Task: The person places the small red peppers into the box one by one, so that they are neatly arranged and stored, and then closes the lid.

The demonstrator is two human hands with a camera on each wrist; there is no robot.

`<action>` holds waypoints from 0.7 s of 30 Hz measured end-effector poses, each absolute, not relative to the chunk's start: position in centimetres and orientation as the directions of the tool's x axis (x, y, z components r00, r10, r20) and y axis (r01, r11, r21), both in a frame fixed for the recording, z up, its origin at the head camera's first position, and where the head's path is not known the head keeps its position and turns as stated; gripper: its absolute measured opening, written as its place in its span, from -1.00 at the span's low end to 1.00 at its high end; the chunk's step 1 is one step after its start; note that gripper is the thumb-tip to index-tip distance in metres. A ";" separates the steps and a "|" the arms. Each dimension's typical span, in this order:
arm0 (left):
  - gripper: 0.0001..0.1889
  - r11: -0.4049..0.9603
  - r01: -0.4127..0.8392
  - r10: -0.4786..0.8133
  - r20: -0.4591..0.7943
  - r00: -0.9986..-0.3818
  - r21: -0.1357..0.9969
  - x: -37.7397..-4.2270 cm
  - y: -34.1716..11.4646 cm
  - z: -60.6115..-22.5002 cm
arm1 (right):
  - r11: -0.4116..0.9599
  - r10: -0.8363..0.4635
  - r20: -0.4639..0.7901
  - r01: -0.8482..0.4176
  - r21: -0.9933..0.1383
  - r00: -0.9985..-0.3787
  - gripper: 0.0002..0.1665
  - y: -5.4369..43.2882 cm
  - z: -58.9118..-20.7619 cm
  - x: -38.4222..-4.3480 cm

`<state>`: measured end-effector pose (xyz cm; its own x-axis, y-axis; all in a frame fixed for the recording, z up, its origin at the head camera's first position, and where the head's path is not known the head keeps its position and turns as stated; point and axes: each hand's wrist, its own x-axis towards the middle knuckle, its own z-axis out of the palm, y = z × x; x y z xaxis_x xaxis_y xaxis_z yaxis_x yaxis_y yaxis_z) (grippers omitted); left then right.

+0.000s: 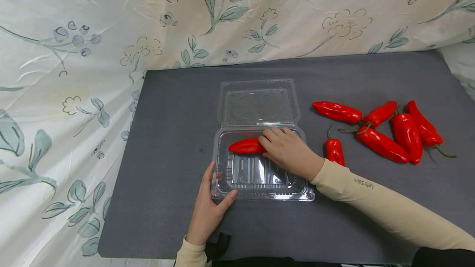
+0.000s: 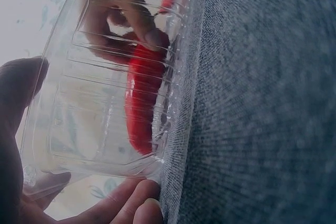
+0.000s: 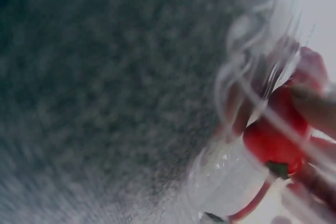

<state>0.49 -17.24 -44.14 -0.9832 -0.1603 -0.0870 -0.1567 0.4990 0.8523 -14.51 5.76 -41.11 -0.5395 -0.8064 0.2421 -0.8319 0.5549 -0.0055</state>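
Note:
A clear plastic clamshell container [image 1: 271, 197] lies unfolded, its lid [image 1: 259, 104] laid back on the far side. My right hand [image 1: 287, 151] grips a long red pepper [image 1: 245, 146] inside the tray half, fingers over its right end. Through the clear wall in the left wrist view, the pepper [image 2: 143, 100] shows with fingertips on it. Its green stem end appears blurred in the right wrist view. At the near left corner, my left hand [image 1: 209, 207] holds the container, thumb at the front rim and fingers along the left side.
Several red peppers with green stems [image 1: 384, 145] lie in a loose cluster to the right. One separate pepper [image 1: 335, 151] is partly hidden by the right sleeve. The grey table [image 1: 167, 135] meets a leaf-patterned cloth [image 1: 237, 19] at its back and left.

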 end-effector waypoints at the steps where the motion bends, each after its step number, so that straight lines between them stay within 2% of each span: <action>1: -0.07 0.499 -0.161 -0.162 -0.091 -0.983 0.851 0.5 -17.3 -44.1 | 0.558 -0.804 0.243 -0.830 -0.002 -0.542 -0.59 5.7 -41.1 -14.4; 21: -0.09 0.510 -0.160 -0.152 -0.094 -0.984 0.845 0.9 -17.6 -44.0 | 0.584 -0.787 0.250 -0.812 0.002 -0.565 -0.55 5.5 -40.9 -13.6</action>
<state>0.93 -17.60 -43.95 -0.9839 -0.1519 -0.0942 -0.1596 0.5098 0.8453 -13.60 5.49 -40.91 -0.5645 -0.7866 0.2502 -0.8121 0.5836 0.0024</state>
